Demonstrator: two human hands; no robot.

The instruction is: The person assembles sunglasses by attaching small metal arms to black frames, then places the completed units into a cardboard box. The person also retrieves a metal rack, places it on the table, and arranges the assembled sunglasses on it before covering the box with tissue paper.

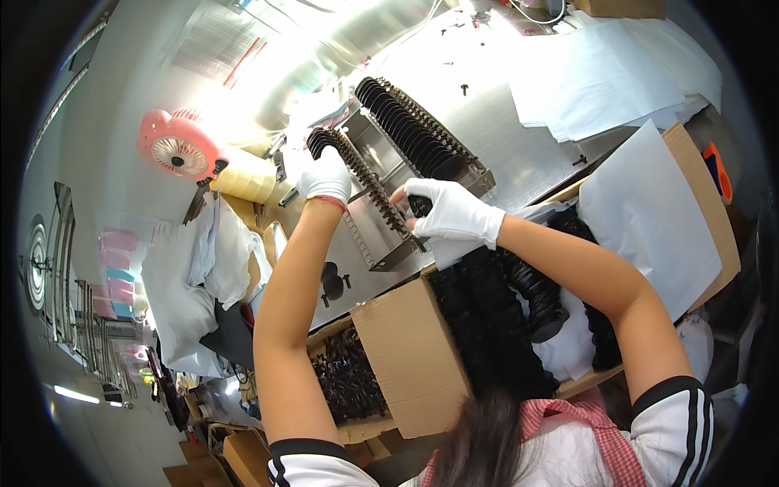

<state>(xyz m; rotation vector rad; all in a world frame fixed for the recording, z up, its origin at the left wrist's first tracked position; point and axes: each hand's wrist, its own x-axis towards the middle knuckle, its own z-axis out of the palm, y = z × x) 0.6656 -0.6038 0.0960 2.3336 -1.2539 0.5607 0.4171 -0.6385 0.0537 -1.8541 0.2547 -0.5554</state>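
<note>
My left hand (325,175), in a white glove, reaches to the far end of a slotted metal rack (369,185). Black discs (324,141) stand in the slots right beside its fingers, which the back of the hand hides. Over the near end of the same rack, my right hand (457,213) curls its bare-tipped fingers around a small stack of black discs (419,205). Parallel to this rack, on the right, a second rack row (462,152) holds a long line of upright black discs (410,130).
A cardboard box (580,385) with rows of stacked black discs (491,325) and white paper (649,207) stands near right. Small dark parts (349,375) fill another box. A pink fan (180,154) and yellow tape rolls (247,174) stand left. White sheets (604,77) lie far right.
</note>
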